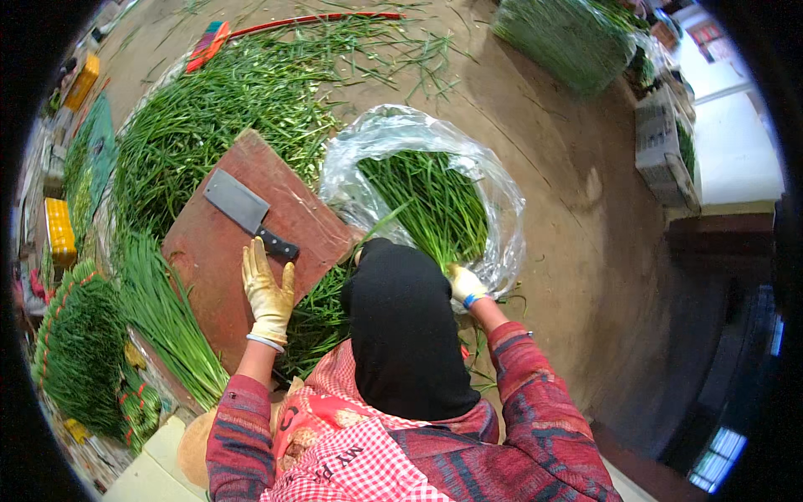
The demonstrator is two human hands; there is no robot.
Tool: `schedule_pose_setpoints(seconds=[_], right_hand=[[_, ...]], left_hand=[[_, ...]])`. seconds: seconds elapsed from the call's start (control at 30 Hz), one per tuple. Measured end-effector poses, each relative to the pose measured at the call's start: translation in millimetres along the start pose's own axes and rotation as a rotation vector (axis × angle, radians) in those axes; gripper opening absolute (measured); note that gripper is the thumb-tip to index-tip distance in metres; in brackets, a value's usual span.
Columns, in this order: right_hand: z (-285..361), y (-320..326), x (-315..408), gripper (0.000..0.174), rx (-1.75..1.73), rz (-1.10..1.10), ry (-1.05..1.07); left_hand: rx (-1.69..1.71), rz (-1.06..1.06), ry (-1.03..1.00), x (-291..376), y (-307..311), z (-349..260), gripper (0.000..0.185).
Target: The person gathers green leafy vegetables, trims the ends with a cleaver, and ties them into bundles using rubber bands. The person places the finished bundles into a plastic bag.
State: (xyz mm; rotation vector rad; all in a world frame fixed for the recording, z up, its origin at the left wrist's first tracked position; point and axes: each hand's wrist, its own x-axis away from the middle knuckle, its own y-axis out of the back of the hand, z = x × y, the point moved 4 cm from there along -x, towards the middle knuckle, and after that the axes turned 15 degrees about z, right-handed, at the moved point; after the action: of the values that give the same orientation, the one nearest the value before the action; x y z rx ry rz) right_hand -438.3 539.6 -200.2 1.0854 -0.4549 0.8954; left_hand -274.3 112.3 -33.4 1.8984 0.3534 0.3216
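Note:
My left hand [269, 290], in a pale yellow-stained glove, is spread over the right part of a reddish chopping board [213, 276], its fingertips close to the black handle of a cleaver [237, 201]. The cleaver lies flat on the board. My right hand [467, 285], also gloved, is closed around the pale ends of a bunch of long green leafy stalks [433, 207], which look like garlic chives. Those leaves lie inside an open clear plastic bag [505, 194]. More loose stalks [166, 314] lie along the board's left edge.
A wide heap of cut green leaves [207, 119] covers the floor beyond the board. A broom [210, 47] with a red handle lies behind it. Tied green bundles [85, 351] stand at the left. A filled plastic bag [564, 44] and a grey crate [665, 150] are at the upper right.

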Motion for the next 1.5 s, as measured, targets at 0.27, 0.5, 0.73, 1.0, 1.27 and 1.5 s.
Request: schedule_pose_setpoints(seconds=[0.27,0.5,0.73,1.0,1.27,1.5], right_hand=[[57.9,-16.2,56.0,0.035,0.097,0.136,0.078],[-3.3,22.5,1.0,0.077,-0.074,0.008,-0.318],[-10.7,-26.7,-28.4,0.061,-0.164,0.113,-0.329],[-8.4,76.7,-8.1,0.045,-0.841,-0.422,0.268],[-18.3,26.4,-66.3,0.053,-0.215,-0.031,-0.12],[-159.5,33.0,-102.6,0.045,-0.554,-0.329,-0.18]], left_hand=[[0.058,0.022,-0.125,-19.9,-3.4,-30.4,0.064],[0.151,0.16,-0.092,53.0,4.7,-32.6,0.063],[0.21,0.277,-0.047,106.3,-6.9,-31.9,0.066],[0.373,0.213,-0.022,106.1,-8.2,-30.7,0.061],[0.412,0.216,-0.033,114.2,-12.1,-27.9,0.058],[0.429,0.234,-0.009,109.0,-8.7,-25.6,0.055]])
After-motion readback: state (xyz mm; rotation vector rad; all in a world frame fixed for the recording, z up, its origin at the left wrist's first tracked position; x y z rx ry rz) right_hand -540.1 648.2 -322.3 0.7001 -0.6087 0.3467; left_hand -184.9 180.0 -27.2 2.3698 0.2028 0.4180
